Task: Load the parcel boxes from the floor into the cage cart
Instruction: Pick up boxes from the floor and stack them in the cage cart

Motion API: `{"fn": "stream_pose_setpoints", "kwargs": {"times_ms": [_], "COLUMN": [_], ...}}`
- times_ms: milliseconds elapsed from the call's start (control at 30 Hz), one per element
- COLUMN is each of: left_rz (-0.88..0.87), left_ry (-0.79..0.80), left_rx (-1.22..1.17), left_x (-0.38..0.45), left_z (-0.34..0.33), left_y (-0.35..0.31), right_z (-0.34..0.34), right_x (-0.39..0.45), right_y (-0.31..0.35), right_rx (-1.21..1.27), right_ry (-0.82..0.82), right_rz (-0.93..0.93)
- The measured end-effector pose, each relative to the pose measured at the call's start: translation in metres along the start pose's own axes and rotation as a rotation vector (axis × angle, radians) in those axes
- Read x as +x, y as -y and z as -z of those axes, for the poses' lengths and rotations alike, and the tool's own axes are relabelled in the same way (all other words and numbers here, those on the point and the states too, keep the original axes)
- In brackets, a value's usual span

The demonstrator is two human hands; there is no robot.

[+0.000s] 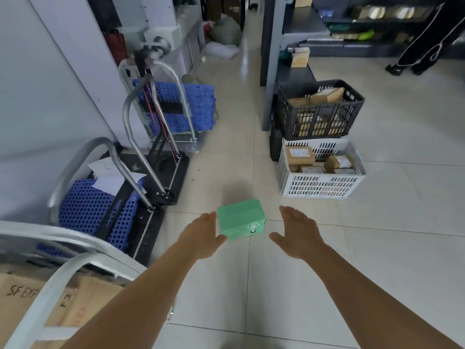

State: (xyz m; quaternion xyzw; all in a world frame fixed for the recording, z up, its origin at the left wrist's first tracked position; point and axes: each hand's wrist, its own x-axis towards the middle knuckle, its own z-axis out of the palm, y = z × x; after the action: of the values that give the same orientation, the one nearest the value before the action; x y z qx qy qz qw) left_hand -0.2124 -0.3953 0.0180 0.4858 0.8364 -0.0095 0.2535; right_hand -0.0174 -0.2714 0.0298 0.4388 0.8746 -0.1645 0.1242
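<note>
The green box (241, 219) sits on the floor (377, 260) just ahead of me, between my hands. My left hand (201, 235) lies flat against its left side with straight fingers; my right hand (298, 233) is spread wide and a little apart from the right side. I should bring the right palm in, squeeze evenly from both sides, lift level, then turn left toward the cage cart (50, 285) beside me.
</note>
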Motion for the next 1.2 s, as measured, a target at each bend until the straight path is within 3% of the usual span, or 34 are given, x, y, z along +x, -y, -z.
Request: {"fn": "stream_pose_setpoints", "kwargs": {"times_ms": [600,833,1200], "left_rz": [0.300,0.390,0.477], "left_ry": [0.113,0.128,0.126], "left_rx": [-0.058,-0.093,-0.244], "left_x": [0.252,0.333,0.443], "left_z": [-0.030,-0.103,-0.274], "left_y": [-0.002,0.031,0.087], "right_z": [-0.019,-0.103,-0.297], "right_x": [0.300,0.391,0.485], "right_y": [-0.095,-0.114,-0.132], "right_rx": [-0.081,-0.085,0.061], "right_ry": [0.121,0.173,0.280], "right_rz": [0.151,0.142,0.016]}}
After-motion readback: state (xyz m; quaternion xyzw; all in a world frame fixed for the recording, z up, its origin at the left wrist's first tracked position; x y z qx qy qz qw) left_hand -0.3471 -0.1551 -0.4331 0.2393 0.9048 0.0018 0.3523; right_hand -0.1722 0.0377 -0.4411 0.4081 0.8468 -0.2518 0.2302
